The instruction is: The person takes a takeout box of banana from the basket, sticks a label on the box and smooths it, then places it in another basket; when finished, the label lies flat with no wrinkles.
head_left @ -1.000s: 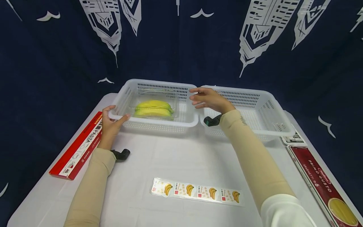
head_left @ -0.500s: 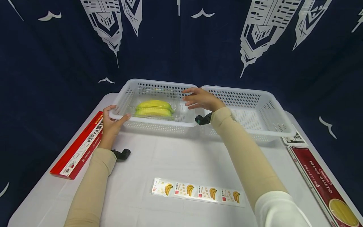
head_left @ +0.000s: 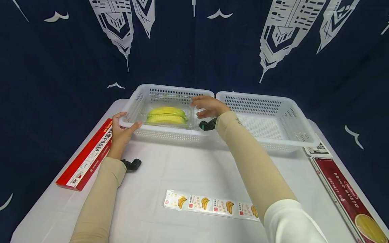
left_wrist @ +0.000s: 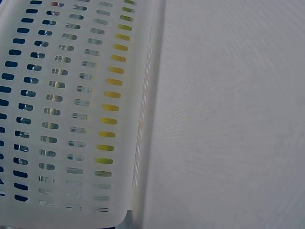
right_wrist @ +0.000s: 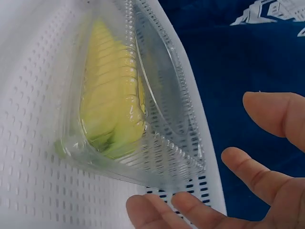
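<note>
At the left corner of the left white plastic basket, my left hand grips the rim, thumb over the top. Inside this basket lies a clear plastic box with yellow-green bananas in it. My right hand hovers over the basket's right part, fingers spread and pointing at the box's right end. In the right wrist view its fingertips are close to the near end of the clear box, holding nothing. The left wrist view shows only the perforated basket wall and the cloth.
A second white basket stands to the right. A strip of banana stickers lies at the front. Red pasta boxes lie at the left and right table edges. A patterned navy curtain hangs behind.
My right hand has moved left, from between the two baskets to over the left one, closer to the clear box. My left hand keeps its grip on the basket rim.
</note>
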Available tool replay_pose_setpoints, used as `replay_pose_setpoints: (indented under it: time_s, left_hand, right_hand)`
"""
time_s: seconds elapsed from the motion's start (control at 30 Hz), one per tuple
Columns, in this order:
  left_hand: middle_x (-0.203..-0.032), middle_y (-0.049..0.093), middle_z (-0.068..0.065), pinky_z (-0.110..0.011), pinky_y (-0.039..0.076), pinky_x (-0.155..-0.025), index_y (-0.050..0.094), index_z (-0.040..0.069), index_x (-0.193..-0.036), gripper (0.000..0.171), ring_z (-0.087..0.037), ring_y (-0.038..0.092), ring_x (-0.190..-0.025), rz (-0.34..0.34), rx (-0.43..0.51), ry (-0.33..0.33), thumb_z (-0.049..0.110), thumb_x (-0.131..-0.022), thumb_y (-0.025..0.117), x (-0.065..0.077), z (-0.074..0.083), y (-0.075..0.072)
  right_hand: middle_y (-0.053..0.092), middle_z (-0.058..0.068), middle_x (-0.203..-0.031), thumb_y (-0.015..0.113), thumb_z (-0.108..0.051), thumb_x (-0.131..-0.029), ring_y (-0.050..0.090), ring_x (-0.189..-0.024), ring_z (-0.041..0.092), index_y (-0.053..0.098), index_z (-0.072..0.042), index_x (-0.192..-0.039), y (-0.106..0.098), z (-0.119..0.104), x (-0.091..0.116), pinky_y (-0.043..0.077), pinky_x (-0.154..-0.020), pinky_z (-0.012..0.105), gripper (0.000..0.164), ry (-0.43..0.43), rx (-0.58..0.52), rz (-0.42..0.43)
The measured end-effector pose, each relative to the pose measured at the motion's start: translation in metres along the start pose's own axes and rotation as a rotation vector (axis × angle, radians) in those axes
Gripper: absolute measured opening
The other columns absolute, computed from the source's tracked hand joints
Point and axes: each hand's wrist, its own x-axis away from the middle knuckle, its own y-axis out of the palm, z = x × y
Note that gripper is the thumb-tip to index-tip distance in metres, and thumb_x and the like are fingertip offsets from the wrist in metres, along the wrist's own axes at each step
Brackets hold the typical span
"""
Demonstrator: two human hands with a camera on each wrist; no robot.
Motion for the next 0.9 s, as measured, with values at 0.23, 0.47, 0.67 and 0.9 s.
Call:
replay_pose_setpoints:
  time_s: [0.23,0.47,0.67,0.9]
  left_hand:
    - [-0.165,0.037,-0.012,-0.033,0.043,-0.121,0.032,0.014,-0.156,0.073,-0.025,0.044,-0.144,0.009,0.020,0.006,0.001,-0.098,0.075,0.000,0.000,0.001]
    - [-0.163,0.039,-0.014,-0.031,0.045,-0.118,0.034,0.012,-0.153,0.071,-0.026,0.046,-0.143,0.009,0.047,0.023,-0.002,-0.097,0.074,0.000,0.000,0.004]
    - [-0.164,0.040,-0.015,-0.035,0.043,-0.121,0.032,0.010,-0.155,0.072,-0.027,0.046,-0.145,0.004,0.037,0.023,-0.002,-0.097,0.074,0.000,-0.001,0.004]
    - [-0.162,0.041,-0.016,-0.033,0.044,-0.119,0.033,0.009,-0.153,0.070,-0.027,0.047,-0.143,0.012,0.031,0.038,-0.003,-0.097,0.074,-0.001,-0.001,0.003]
  right_hand:
    - [0.019,0.023,-0.175,0.057,-0.016,-0.111,0.038,-0.149,0.043,0.034,-0.017,-0.171,0.004,-0.004,-0.018,0.043,-0.122,0.049,0.064,0.091,-0.055,0.019]
    - [0.009,0.023,-0.177,0.054,-0.017,-0.112,0.037,-0.147,0.043,0.027,-0.021,-0.173,0.006,-0.001,-0.028,0.042,-0.118,0.048,0.066,0.131,-0.039,-0.023]
    - [0.012,0.027,-0.176,0.055,-0.018,-0.112,0.032,-0.158,0.046,0.023,-0.023,-0.174,0.006,0.003,-0.031,0.037,-0.125,0.055,0.069,0.116,-0.017,-0.044]
    - [0.006,0.029,-0.176,0.055,-0.013,-0.112,0.035,-0.153,0.045,0.021,-0.026,-0.174,0.008,0.007,-0.032,0.041,-0.122,0.054,0.072,0.108,-0.067,-0.063]
